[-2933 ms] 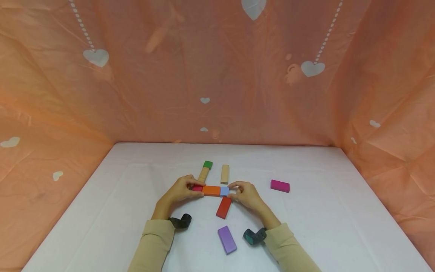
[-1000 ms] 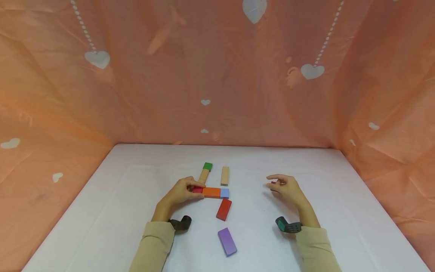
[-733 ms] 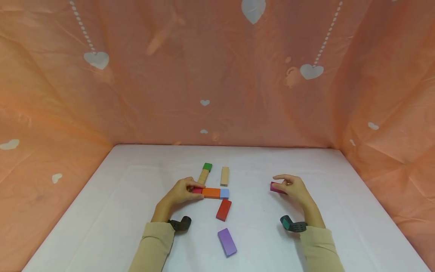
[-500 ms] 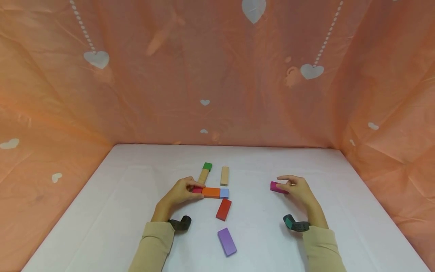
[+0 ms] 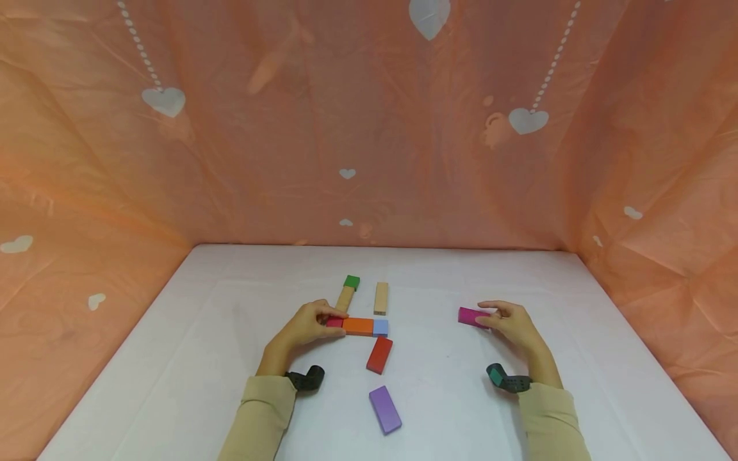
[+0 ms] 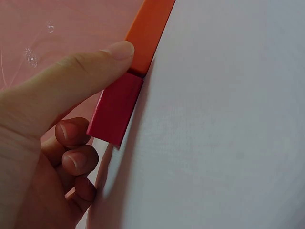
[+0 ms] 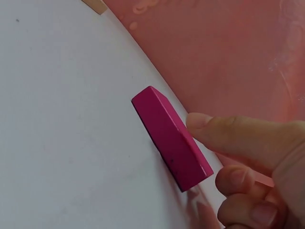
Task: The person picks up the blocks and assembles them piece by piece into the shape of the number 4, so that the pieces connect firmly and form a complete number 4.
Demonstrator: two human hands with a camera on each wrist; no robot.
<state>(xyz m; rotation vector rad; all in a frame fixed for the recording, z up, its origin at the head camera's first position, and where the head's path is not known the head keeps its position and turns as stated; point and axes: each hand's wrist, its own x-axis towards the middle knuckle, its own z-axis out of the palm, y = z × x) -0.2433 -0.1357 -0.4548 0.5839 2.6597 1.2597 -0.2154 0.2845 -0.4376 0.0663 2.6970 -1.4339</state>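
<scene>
My left hand (image 5: 303,323) pinches the crimson block (image 5: 334,323) between thumb and forefinger, the thumb tip at its joint with the orange block (image 5: 359,327). In the left wrist view the crimson block (image 6: 116,107) lies end to end with the orange one (image 6: 152,31); the remaining fingers curl beside it. A light blue block (image 5: 380,328) continues that row. On the right, my right hand (image 5: 511,325) is spread around the right end of a magenta block (image 5: 469,316). Its thumb overlaps the magenta block's edge (image 7: 167,138) in the right wrist view.
A plain wooden block (image 5: 345,299) with a green block (image 5: 352,282) at its far end stands beyond the row. Another plain wooden block (image 5: 381,298) lies to its right. Nearer are a red block (image 5: 379,355) and a purple block (image 5: 385,410), all on the white table (image 5: 450,410).
My right hand has left the light blue block, moved right to the magenta block and slid along to its right end. The magenta block stays in place. My left hand keeps its hold.
</scene>
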